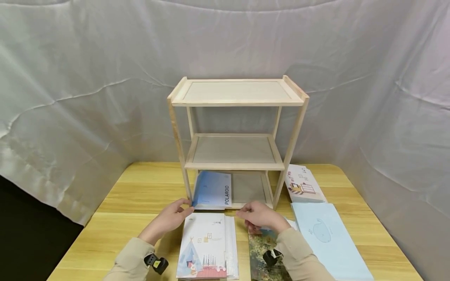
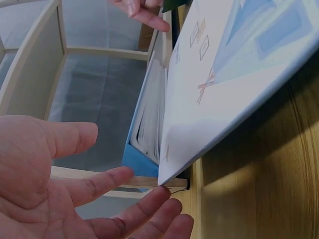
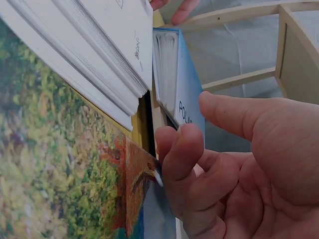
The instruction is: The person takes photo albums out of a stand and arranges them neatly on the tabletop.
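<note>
A blue photo album marked POLAROID (image 1: 212, 189) lies flat on the left part of the wooden rack's bottom shelf (image 1: 249, 187). By its front left corner is my left hand (image 1: 170, 218), fingers extended and apart. My right hand (image 1: 260, 216) is in front of the shelf, to the right of the album, its thumb out and fingers loosely bent around nothing. Between my hands, on the table, lies a stack of white albums with a tent picture on top (image 1: 201, 249). Under my right forearm is an album with a painted garden cover (image 3: 60, 149), partly hidden in the head view.
The three-tier wooden rack (image 1: 239, 103) stands at the back of the table (image 1: 140, 187). To its right lie white albums with a drawing (image 1: 304, 183) and, nearer, light blue albums with a whale (image 1: 337, 242). Grey cloth (image 1: 105, 78) hangs behind and at the sides.
</note>
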`<state>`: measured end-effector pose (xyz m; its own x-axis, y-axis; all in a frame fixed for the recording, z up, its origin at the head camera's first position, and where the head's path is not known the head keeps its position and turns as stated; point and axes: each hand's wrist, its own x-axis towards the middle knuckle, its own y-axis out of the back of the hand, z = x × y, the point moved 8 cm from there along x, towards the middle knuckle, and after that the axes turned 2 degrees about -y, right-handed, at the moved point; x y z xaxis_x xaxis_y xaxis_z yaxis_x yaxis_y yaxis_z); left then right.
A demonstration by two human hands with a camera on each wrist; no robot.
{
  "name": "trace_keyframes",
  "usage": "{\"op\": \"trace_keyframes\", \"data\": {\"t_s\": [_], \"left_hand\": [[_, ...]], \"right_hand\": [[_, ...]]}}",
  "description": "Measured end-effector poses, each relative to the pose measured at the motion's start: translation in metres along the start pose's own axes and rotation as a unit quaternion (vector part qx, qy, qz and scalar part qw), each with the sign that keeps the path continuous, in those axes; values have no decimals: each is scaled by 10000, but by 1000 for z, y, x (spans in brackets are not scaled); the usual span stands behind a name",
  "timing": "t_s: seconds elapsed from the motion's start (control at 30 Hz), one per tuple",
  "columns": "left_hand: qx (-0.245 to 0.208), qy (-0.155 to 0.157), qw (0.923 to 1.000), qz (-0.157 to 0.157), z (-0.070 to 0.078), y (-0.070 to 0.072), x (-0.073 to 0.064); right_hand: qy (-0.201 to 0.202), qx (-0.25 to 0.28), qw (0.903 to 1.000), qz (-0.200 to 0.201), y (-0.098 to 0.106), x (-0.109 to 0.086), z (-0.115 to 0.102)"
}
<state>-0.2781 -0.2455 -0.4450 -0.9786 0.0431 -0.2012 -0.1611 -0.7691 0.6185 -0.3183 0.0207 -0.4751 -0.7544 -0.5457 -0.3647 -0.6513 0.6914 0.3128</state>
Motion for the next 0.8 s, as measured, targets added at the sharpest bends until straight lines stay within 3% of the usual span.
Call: {"op": "trace_keyframes", "data": {"t_s": [0.8], "left_hand": [[420,112,9984,-354,6,-16,16]], "right_hand": [[103,-763,9965,314,2,31,-9]]}}
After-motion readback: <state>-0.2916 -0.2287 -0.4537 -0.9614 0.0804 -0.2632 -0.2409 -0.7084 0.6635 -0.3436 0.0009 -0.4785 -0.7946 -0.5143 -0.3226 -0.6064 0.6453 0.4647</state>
